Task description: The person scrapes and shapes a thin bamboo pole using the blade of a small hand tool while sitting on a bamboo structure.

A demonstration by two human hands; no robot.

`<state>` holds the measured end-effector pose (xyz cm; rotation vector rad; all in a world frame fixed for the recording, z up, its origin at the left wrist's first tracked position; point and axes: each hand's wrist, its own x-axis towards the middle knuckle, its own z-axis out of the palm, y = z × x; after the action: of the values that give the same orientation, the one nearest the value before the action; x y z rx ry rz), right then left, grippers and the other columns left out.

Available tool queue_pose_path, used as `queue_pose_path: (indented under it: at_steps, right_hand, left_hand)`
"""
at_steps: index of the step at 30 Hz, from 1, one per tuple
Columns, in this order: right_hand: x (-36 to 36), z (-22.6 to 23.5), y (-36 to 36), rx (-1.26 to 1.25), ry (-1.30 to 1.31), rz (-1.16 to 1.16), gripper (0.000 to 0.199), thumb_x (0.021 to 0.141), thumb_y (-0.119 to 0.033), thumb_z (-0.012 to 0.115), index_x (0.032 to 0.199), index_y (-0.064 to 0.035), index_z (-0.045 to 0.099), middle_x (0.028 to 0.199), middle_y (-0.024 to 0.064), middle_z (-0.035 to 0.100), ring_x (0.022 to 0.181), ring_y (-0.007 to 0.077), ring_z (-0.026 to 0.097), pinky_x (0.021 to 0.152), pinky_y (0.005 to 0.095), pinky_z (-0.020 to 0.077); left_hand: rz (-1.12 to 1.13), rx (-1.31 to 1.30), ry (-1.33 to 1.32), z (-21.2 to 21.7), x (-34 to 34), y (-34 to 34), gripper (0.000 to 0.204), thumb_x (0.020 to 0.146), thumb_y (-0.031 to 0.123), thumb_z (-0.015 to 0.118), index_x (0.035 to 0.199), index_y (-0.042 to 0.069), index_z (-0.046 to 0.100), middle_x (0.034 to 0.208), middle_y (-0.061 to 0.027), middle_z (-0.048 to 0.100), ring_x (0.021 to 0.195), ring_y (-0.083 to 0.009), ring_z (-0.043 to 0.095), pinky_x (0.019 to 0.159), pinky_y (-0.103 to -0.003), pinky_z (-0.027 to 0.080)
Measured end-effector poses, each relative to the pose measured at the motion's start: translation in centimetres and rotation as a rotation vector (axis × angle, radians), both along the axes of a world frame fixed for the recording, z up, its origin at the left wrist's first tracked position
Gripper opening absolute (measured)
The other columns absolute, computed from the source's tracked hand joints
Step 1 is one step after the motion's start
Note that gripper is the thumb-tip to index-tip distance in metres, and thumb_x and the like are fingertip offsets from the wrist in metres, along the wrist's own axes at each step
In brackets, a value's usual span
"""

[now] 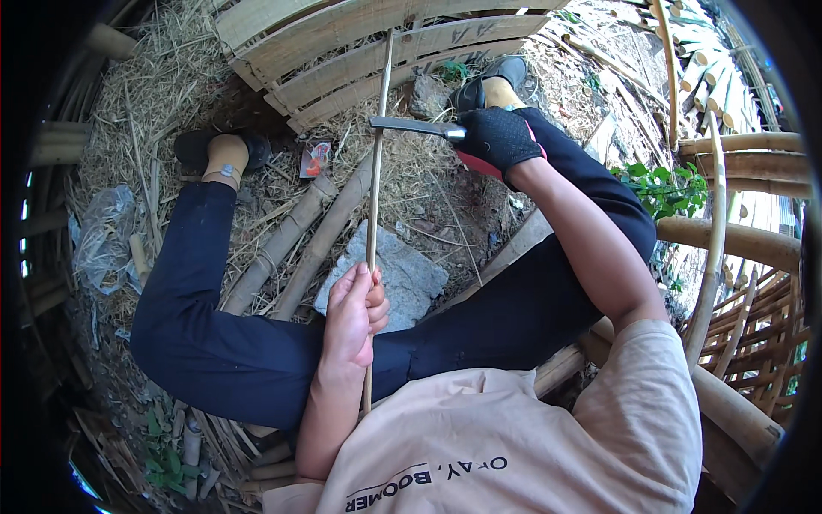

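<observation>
A long thin bamboo stick (375,188) runs upright through the middle of the view, from near my shirt to the slatted wooden crate. My bare left hand (354,310) is wrapped around its lower part. My right hand (498,139), in a black and pink glove, grips a knife (411,126) by its handle, which the glove mostly hides. The blade points left and lies across the upper part of the stick, seeming to touch it.
The slatted wooden crate (342,51) stands ahead between my feet. A grey stone slab (411,278) and bamboo poles (330,236) lie between my legs on straw-covered ground. A plastic bag (107,240) is at left. Leafy plants (664,188) and a bamboo frame (736,240) stand at right.
</observation>
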<state>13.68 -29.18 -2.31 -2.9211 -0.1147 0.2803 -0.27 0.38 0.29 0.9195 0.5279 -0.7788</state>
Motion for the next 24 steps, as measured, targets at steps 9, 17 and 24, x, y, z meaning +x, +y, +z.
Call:
queue_pose_path:
  at_steps: [9, 17, 24]
  right_hand:
    - [-0.2, 0.9, 1.2, -0.026, -0.006, -0.086, 0.021, 0.081, -0.028, 0.064, 0.094, -0.0157, 0.075, 0.085, 0.0138, 0.073, 0.084, 0.0336, 0.071, 0.077, 0.0455, 0.0556]
    - [-1.4, 0.7, 2.0, 0.095, -0.024, 0.274, 0.017, 0.079, -0.027, 0.066, 0.086, -0.0118, 0.070, 0.074, 0.0163, 0.068, 0.074, 0.0367, 0.069, 0.068, 0.0472, 0.0534]
    - [-1.6, 0.9, 3.3, 0.093, 0.034, 0.226, 0.020, 0.077, -0.024, 0.064, 0.089, -0.0099, 0.072, 0.077, 0.0189, 0.069, 0.074, 0.0379, 0.069, 0.071, 0.0478, 0.0545]
  left_hand:
    - [0.025, -0.006, 0.001, 0.2, 0.3, 0.2, 0.022, 0.108, 0.024, 0.040, 0.093, 0.011, 0.049, 0.061, 0.0092, 0.029, 0.044, -0.0002, 0.021, 0.038, -0.019, 0.017]
    - [0.016, -0.014, 0.037, 0.3, 0.3, 0.0, 0.022, 0.108, 0.023, 0.039, 0.093, 0.011, 0.049, 0.061, 0.0091, 0.029, 0.044, -0.0005, 0.020, 0.038, -0.019, 0.017]
    - [0.017, -0.019, 0.023, 0.2, 0.0, -0.1, 0.023, 0.108, 0.024, 0.039, 0.092, 0.011, 0.050, 0.060, 0.0095, 0.029, 0.043, 0.0001, 0.021, 0.038, -0.020, 0.017]
